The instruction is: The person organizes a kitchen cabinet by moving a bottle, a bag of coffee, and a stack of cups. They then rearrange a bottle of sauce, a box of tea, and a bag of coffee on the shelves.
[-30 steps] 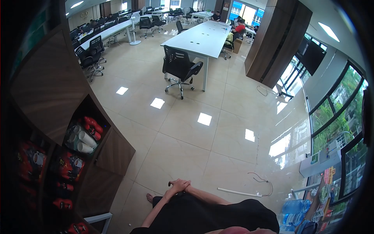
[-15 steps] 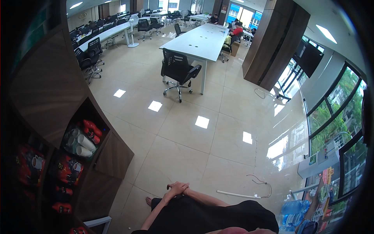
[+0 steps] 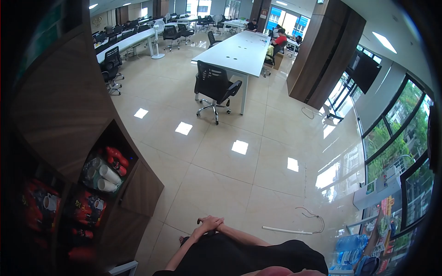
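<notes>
In front of my body, my left hand and my right hand are closed together, one overlapping the other. From beneath them, on the left side, sticks out the end of a dark brown curved handle. What it belongs to is hidden by the hands and by my black clothing. Part of a bare foot shows just left of the clothing.
At left stands a brown cabinet with paper cups and red packets. Ahead are a black office chair and a long white table. A white tube with wires lies on the floor; water bottles stand at right.
The view has shifted slightly, so the cabinet, chair and table sit a little lower and farther right. My hands keep the same clasped pose.
</notes>
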Available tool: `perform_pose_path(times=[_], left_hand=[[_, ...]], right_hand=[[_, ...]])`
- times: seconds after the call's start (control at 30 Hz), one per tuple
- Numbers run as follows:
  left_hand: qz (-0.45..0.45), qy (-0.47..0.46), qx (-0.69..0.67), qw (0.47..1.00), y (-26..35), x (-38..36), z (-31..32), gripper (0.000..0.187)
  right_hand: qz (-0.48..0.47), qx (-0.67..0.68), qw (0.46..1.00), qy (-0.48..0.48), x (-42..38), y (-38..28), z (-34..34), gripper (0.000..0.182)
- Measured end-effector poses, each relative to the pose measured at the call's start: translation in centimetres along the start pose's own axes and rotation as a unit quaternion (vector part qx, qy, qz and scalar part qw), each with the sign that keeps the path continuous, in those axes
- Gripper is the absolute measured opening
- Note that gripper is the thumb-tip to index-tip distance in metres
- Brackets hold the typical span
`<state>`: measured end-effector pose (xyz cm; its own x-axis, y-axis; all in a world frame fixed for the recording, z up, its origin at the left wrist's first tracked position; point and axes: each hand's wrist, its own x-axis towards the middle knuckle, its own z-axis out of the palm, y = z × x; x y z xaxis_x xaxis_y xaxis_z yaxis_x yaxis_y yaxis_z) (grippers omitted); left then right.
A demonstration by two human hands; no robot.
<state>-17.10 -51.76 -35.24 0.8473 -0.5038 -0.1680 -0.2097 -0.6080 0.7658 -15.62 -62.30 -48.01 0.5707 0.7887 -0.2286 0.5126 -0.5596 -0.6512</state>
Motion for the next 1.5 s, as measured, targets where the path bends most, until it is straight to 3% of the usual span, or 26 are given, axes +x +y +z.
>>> perform_pose_path(times=[0.27,0.37,0.57,0.67,0.97,1.33,1.5], left_hand=[[-0.009,-0.021,-0.029,0.999,-3.8,-3.4,-5.0,0.045],[0.034,-0.030,-0.022,0.999,-8.2,-4.4,-4.4,0.047],[-0.050,-0.024,-0.025,0.998,-5.3,-8.0,-7.8,0.049],[0.003,-0.007,-0.024,1.000,-7.2,-8.7,-7.1,0.050],[-0.027,-0.031,-0.060,0.997,-9.4,-12.4,-7.3,0.048],[-0.052,0.031,-0.062,0.996,-11.0,-15.8,-7.6,0.047],[-0.065,0.068,-0.059,0.994,-12.6,-16.1,-7.4,0.046]], right_hand=[[-0.027,0.058,0.998,0.020,5.2,-5.2,0.4,0.040],[-0.037,0.068,0.996,0.033,6.8,-6.8,1.1,0.040],[-0.041,0.100,0.994,0.025,8.6,-8.8,3.3,0.037],[-0.038,0.101,0.994,0.005,9.1,-9.7,4.0,0.036],[-0.039,0.107,0.993,-0.029,10.8,-11.3,7.1,0.034],[-0.078,0.139,0.987,-0.031,13.0,-12.4,10.8,0.031],[-0.051,0.099,0.990,-0.090,13.0,-14.1,8.2,0.033]])
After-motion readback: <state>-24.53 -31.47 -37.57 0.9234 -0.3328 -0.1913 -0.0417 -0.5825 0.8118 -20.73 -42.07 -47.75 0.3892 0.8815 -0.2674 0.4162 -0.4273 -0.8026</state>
